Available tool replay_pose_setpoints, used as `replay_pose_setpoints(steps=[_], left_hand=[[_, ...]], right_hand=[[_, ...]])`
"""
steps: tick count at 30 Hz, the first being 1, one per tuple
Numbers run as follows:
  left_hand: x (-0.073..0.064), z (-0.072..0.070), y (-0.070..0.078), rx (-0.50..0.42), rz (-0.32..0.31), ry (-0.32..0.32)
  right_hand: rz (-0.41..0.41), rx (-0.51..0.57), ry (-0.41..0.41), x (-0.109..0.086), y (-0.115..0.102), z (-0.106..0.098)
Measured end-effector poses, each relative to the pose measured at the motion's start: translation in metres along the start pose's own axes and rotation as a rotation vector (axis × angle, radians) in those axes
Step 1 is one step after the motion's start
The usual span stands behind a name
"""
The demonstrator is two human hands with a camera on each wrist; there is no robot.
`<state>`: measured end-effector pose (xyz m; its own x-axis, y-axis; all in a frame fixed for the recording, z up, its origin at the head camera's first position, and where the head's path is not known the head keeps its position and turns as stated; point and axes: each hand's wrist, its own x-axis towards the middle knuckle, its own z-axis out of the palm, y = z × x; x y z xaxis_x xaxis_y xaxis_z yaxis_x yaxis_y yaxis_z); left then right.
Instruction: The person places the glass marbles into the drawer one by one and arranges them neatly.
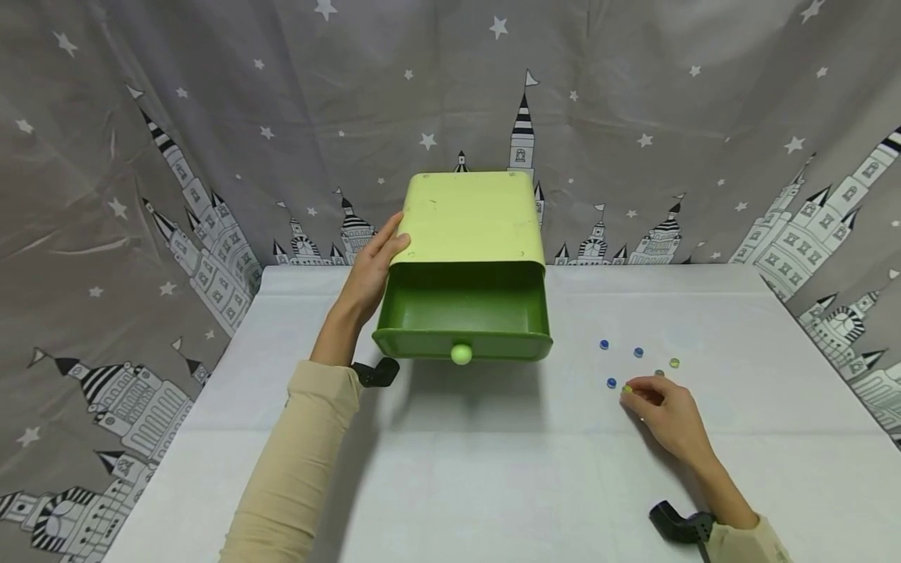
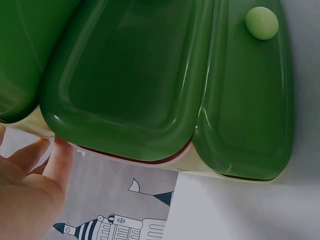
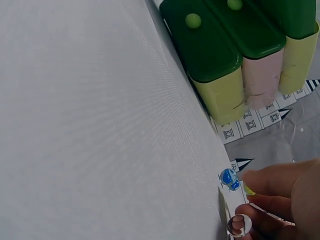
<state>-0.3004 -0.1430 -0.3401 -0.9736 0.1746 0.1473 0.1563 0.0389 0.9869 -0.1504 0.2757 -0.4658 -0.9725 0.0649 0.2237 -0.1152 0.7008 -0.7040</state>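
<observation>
A small drawer cabinet (image 1: pixel 473 215) with a yellow-green top stands on the table, its dark green top drawer (image 1: pixel 461 344) pulled out and nothing visible inside. Against the cabinet's left side rests my left hand (image 1: pixel 369 274), thumb near the upper edge and fingers extended. At the right, my right hand (image 1: pixel 669 414) pinches a yellow-green marble (image 1: pixel 626 389) between thumb and fingers, close to the table. Just left of it lies a blue marble (image 1: pixel 611 383). A clear marble (image 3: pixel 239 225) shows beside the fingers in the right wrist view.
Two more blue marbles (image 1: pixel 638 352), another yellow-green marble (image 1: pixel 674 363) and a greyish marble (image 1: pixel 659 373) lie beyond my right hand. Lower drawers (image 3: pixel 215 50) with round green knobs appear closed. A grey castle-print curtain (image 1: pixel 450 94) hangs behind the white table (image 1: pixel 493 485).
</observation>
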Motion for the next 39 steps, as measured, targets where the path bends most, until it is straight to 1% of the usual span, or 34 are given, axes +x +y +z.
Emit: replay_pose_setpoints(steps=[8, 11, 15, 17, 21, 24, 28, 34, 39], left_hand=[[-0.001, 0.000, 0.000, -0.003, 0.000, 0.000], [-0.001, -0.001, -0.001, -0.001, -0.001, -0.002], [0.000, -0.002, -0.001, 0.001, -0.006, -0.017], [-0.001, -0.002, 0.002, 0.000, -0.011, -0.024], [-0.010, 0.002, 0.015, 0.006, -0.018, -0.032], [-0.016, 0.005, 0.024, 0.011, -0.014, -0.036], [-0.017, 0.007, 0.027, 0.011, -0.010, -0.035], [-0.015, 0.006, 0.026, 0.013, -0.012, -0.032], [-0.004, 0.000, 0.006, 0.015, 0.006, -0.019]], right_hand=[[0.016, 0.104, 0.039, -0.001, -0.001, -0.001], [0.006, 0.129, 0.051, -0.002, -0.004, -0.002], [-0.021, 0.141, 0.091, -0.003, -0.011, -0.003], [-0.039, 0.145, 0.116, -0.002, -0.016, -0.004], [-0.061, 0.154, 0.132, -0.001, -0.024, -0.006], [-0.049, 0.169, 0.119, 0.000, -0.028, -0.010], [-0.021, 0.195, 0.111, 0.001, -0.030, -0.015], [-0.035, 0.246, 0.097, 0.006, -0.040, -0.018], [-0.083, 0.266, 0.082, 0.013, -0.057, -0.017]])
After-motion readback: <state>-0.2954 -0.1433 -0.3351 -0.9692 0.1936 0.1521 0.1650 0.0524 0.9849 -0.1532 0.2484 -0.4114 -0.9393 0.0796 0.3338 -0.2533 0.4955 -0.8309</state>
